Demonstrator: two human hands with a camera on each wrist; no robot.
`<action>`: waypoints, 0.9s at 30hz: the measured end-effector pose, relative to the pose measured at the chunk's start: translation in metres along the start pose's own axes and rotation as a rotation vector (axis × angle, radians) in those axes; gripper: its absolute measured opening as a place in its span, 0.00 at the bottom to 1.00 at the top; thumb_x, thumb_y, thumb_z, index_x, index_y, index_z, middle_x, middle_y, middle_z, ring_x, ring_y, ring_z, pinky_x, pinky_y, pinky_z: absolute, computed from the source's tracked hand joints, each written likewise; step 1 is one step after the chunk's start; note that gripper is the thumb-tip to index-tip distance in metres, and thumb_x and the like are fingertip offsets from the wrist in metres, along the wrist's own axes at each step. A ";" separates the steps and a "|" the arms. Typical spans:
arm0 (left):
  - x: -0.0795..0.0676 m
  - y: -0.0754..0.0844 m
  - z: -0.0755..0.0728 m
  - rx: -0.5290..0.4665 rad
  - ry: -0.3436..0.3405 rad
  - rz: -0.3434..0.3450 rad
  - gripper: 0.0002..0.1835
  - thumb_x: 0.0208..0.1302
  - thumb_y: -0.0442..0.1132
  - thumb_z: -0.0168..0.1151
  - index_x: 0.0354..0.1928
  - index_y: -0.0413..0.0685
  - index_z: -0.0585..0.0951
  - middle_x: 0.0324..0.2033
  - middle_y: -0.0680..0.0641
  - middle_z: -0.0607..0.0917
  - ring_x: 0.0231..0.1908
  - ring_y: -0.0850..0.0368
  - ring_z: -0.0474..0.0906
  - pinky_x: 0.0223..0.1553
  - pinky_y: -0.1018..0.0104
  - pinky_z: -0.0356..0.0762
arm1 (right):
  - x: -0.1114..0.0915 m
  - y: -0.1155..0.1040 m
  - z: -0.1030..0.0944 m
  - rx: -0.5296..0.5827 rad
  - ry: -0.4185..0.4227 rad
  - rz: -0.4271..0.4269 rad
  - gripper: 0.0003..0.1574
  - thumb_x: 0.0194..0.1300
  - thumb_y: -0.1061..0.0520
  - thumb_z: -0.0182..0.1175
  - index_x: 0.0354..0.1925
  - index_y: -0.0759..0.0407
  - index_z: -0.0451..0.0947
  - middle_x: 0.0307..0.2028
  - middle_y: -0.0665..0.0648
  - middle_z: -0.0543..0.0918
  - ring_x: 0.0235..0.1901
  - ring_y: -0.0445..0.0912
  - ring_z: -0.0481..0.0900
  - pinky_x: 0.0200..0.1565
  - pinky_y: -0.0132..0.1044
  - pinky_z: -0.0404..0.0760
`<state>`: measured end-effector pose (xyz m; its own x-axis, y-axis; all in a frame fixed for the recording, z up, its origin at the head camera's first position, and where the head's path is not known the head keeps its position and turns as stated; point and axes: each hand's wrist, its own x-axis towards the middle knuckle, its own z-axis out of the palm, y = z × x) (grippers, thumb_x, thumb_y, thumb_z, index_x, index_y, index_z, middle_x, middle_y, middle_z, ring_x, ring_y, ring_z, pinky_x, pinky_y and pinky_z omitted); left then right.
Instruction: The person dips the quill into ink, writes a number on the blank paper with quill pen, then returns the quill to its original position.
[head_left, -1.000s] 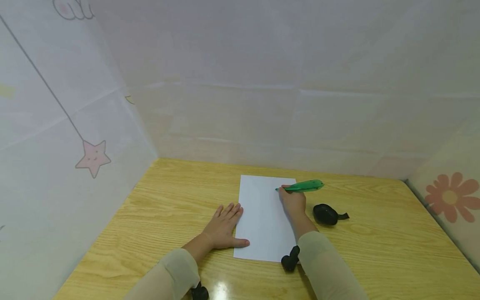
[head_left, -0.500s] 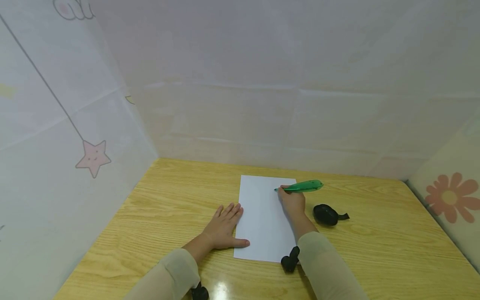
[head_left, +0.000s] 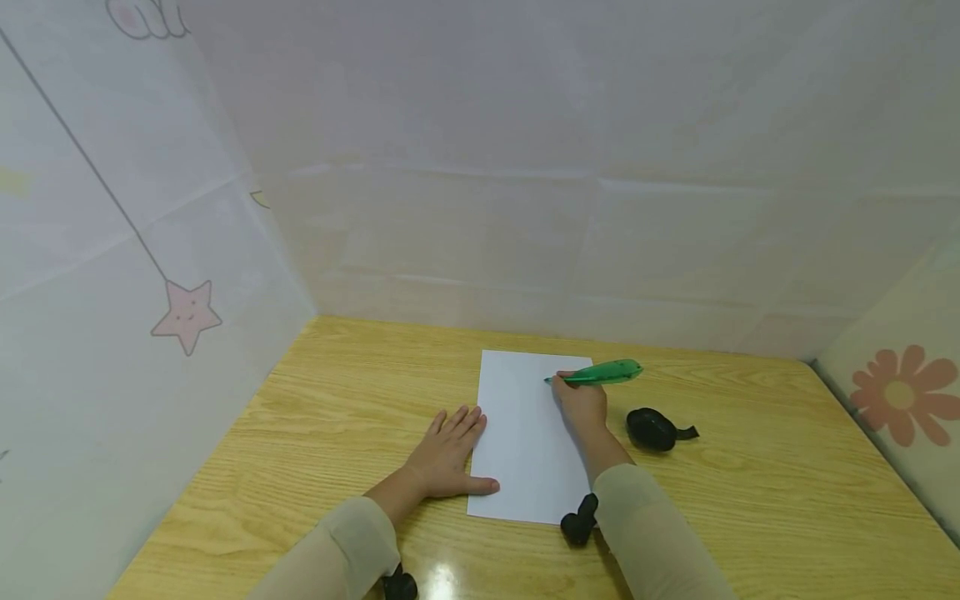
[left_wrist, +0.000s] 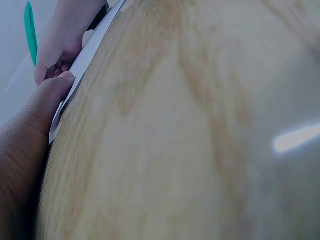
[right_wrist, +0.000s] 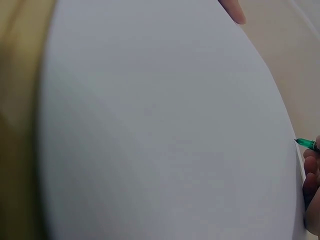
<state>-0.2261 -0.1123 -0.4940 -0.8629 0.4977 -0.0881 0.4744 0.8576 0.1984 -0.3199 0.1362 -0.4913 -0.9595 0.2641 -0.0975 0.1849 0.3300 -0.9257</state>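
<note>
A white sheet of paper [head_left: 517,442] lies on the wooden table between both hands. My left hand [head_left: 444,462] rests flat with fingers spread, its fingertips and thumb over the paper's left edge. My right hand [head_left: 585,408] pinches a green pen [head_left: 603,372] shaped like a leaf or feather. The pen tip points left, right at the upper part of the sheet. In the right wrist view, the pen [right_wrist: 306,144] and the curled fingers [right_wrist: 311,165] show at the right edge. The left wrist view shows my left thumb [left_wrist: 62,86] on the paper's near edge.
Right of my right hand, a black rounded object [head_left: 651,429] with a short tail lies on the wooden table [head_left: 765,467]. Patterned cloth walls [head_left: 480,250] stand behind and at both sides. Black pieces hang by each wrist, such as one [head_left: 577,527] over the paper's near edge.
My right hand and the green pen have shifted slightly left across the paper. The left hand and the sheet have stayed in place.
</note>
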 end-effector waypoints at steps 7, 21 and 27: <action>0.000 0.000 -0.001 0.000 0.004 0.002 0.58 0.56 0.78 0.51 0.78 0.48 0.49 0.78 0.48 0.48 0.78 0.50 0.41 0.76 0.45 0.39 | -0.001 -0.001 0.000 0.010 -0.011 -0.007 0.19 0.66 0.52 0.60 0.49 0.63 0.82 0.51 0.65 0.84 0.56 0.57 0.79 0.64 0.52 0.73; -0.001 0.000 -0.002 -0.004 0.004 0.005 0.58 0.56 0.77 0.51 0.78 0.48 0.49 0.78 0.48 0.48 0.78 0.50 0.42 0.76 0.45 0.39 | -0.001 0.001 0.003 0.004 -0.033 -0.013 0.17 0.65 0.51 0.61 0.48 0.61 0.82 0.49 0.63 0.84 0.54 0.56 0.79 0.63 0.52 0.74; 0.000 0.000 -0.002 -0.014 -0.003 0.000 0.58 0.56 0.77 0.51 0.78 0.49 0.49 0.78 0.49 0.48 0.78 0.51 0.41 0.77 0.46 0.37 | -0.004 0.000 0.002 -0.014 -0.048 -0.043 0.19 0.65 0.52 0.61 0.49 0.63 0.82 0.51 0.65 0.83 0.55 0.57 0.78 0.63 0.52 0.73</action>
<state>-0.2264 -0.1130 -0.4921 -0.8624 0.4980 -0.0905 0.4718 0.8557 0.2124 -0.3165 0.1329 -0.4915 -0.9757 0.2057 -0.0756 0.1460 0.3531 -0.9241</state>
